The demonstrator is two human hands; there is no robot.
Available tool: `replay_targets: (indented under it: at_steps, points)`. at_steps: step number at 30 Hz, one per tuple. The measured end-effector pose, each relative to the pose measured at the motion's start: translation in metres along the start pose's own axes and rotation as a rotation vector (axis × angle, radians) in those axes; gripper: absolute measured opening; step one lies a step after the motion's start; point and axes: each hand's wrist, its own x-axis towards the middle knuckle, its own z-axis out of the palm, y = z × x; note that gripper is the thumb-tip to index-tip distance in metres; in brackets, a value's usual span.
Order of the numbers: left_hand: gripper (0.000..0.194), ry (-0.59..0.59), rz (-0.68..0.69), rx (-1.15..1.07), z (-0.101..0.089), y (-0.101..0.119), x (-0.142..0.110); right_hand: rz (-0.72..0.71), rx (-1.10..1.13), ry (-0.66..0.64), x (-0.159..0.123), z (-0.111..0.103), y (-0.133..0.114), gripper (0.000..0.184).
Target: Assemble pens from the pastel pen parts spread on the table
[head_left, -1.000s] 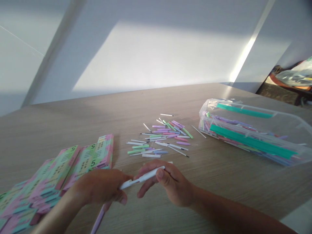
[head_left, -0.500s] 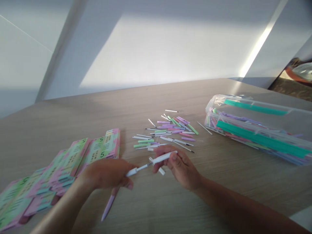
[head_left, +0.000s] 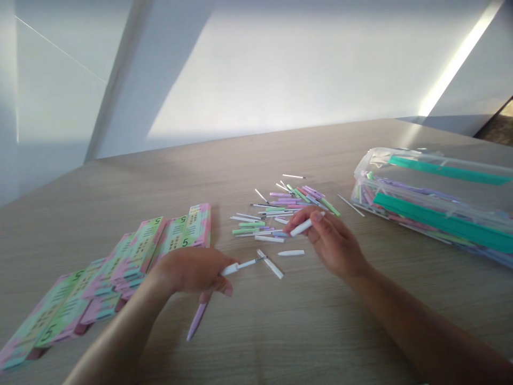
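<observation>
My left hand (head_left: 196, 271) is closed around a white pen end (head_left: 230, 269), and a thin refill (head_left: 247, 264) with a dark tip points right from it. Below its fingers a purple pen (head_left: 195, 322) sticks out, touching a fingertip. My right hand (head_left: 326, 240) pinches a white pen barrel (head_left: 306, 224) between thumb and fingers, apart from the refill. On the table between the hands lie a clear-and-white pen piece (head_left: 270, 264) and a white tapered piece (head_left: 291, 253). Just beyond is a loose pile of refills and coloured barrels (head_left: 248, 225).
Pink and green boxes (head_left: 138, 248) marked 5 lie in overlapping rows at left. On the right stands a clear plastic container (head_left: 363, 182) with teal strips, full of coloured pen parts. A pale wall (head_left: 260, 80) rises behind the table (head_left: 256, 342).
My right hand has moved up and right with the barrel, away from the refill tip. The white tapered piece now shows on the table. The whole view has shifted slightly.
</observation>
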Motion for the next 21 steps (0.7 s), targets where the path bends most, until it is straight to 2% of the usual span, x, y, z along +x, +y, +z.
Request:
replay_targets:
  at_steps: [3, 5, 7, 10, 13, 21]
  points:
    - [0.018, 0.013, -0.003, 0.037, 0.0, 0.0, 0.001, -0.019, -0.593, 0.01, 0.018, -0.038, -0.001, 0.029]
    - [0.022, -0.006, -0.013, 0.035, 0.0, -0.001, 0.002, 0.056, -0.92, -0.091, 0.022, -0.053, 0.007, 0.025]
    - [0.022, -0.004, -0.002, 0.035, 0.001, -0.002, 0.002, 0.117, -1.124, -0.228, 0.021, -0.056, 0.02, 0.02]
    - [0.019, 0.021, 0.026, 0.031, 0.002, -0.004, 0.003, 0.118, -1.252, -0.419, 0.014, -0.044, 0.038, 0.02]
    - [0.017, 0.017, 0.026, 0.018, 0.002, -0.005, 0.004, 0.08, -1.33, -0.516, 0.008, -0.032, 0.046, 0.021]
    - [0.015, 0.013, 0.027, 0.029, 0.003, -0.009, 0.006, 0.045, -1.35, -0.462, 0.01, -0.034, 0.048, 0.02]
